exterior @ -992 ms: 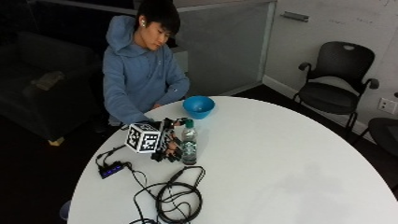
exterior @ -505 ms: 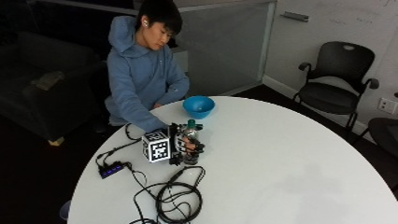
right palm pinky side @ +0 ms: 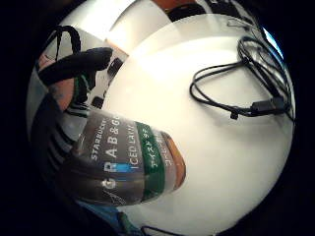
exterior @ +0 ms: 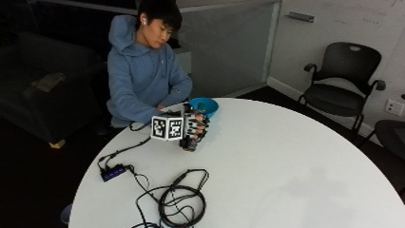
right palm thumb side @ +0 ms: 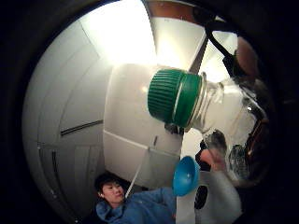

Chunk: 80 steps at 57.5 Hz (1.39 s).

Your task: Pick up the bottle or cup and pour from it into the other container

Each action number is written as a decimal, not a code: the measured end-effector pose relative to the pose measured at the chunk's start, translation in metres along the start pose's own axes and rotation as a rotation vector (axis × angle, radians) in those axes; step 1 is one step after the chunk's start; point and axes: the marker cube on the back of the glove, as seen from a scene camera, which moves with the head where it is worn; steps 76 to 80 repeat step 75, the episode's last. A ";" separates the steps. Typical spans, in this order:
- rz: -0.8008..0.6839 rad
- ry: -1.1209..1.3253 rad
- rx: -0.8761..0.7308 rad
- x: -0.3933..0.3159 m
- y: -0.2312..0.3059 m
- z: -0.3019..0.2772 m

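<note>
Centre-left of the outside view, gloved right hand (exterior: 193, 129) has fingers curled round the bottle (exterior: 190, 142), lifted off the white worktop (exterior: 297, 161) and tilted. Green cap (right palm thumb side: 174, 98) on; label (right palm pinky side: 129, 157) reads iced latte. Blue bowl (exterior: 204, 106) sits on the worktop just behind the hand, near the person. Black cable coil (exterior: 181, 202) lower left.

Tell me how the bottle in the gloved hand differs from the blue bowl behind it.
The bottle is clear, labelled and closed by a green cap; the bowl is plain blue and open-topped. The bottle is held in the right hand; the bowl sits untouched on the table. The bottle is tall and narrow, the bowl low and wide.
</note>
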 end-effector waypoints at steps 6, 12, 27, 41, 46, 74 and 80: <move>-0.056 0.111 -0.168 -0.028 0.011 0.011; -0.108 0.204 -0.298 -0.056 0.021 0.021; -0.221 0.494 -0.534 -0.110 0.045 0.053; -0.297 0.938 -0.738 -0.131 0.070 0.098; -0.344 1.207 -0.730 -0.127 0.072 0.107; -0.358 1.369 -0.842 -0.135 0.089 0.150; -0.352 1.351 -0.843 -0.136 0.089 0.151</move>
